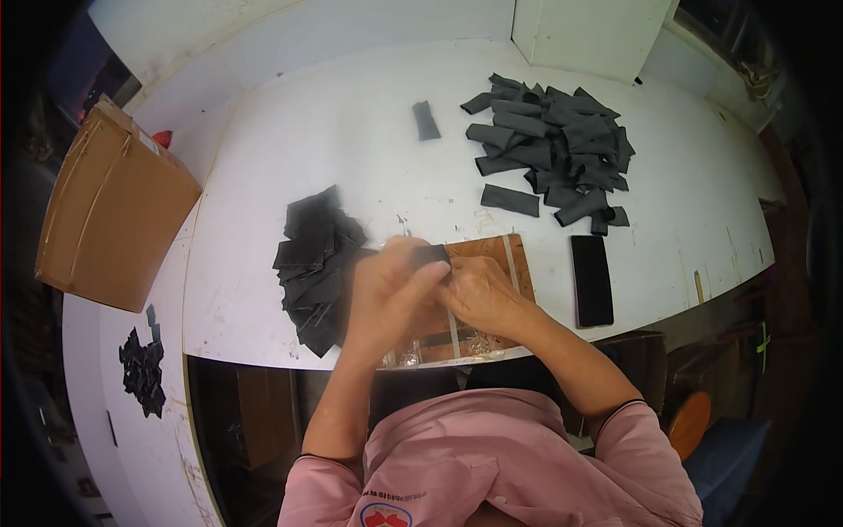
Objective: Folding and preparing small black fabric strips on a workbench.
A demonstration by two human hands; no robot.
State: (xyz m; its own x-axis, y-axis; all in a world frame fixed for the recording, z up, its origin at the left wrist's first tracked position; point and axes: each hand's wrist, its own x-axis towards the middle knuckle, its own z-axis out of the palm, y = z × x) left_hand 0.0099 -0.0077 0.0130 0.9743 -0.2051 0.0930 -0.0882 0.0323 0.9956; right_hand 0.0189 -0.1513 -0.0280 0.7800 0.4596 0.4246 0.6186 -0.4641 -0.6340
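A small black fabric piece (431, 255) is pinched in my left hand (395, 281), its thumb pressed over the near side. My right hand (481, 292) is closed at the piece's right edge, fingertips against it; the exact grip is partly hidden. Both hands are above a brown board (516, 263) with pale tape strips at the table's front edge. Just left of my left hand lies a heap of flat dark fabric pieces (309, 263). Farther off to the right is a larger pile of dark grey fabric tubes (562, 132), with a single tube (509, 200) at its near side.
A black phone (592, 281) lies right of the board on the white table (237, 228). One grey fabric piece (426, 120) rests alone toward the back. On the left stand a cardboard box (114, 206) and a small heap of black scraps (142, 373).
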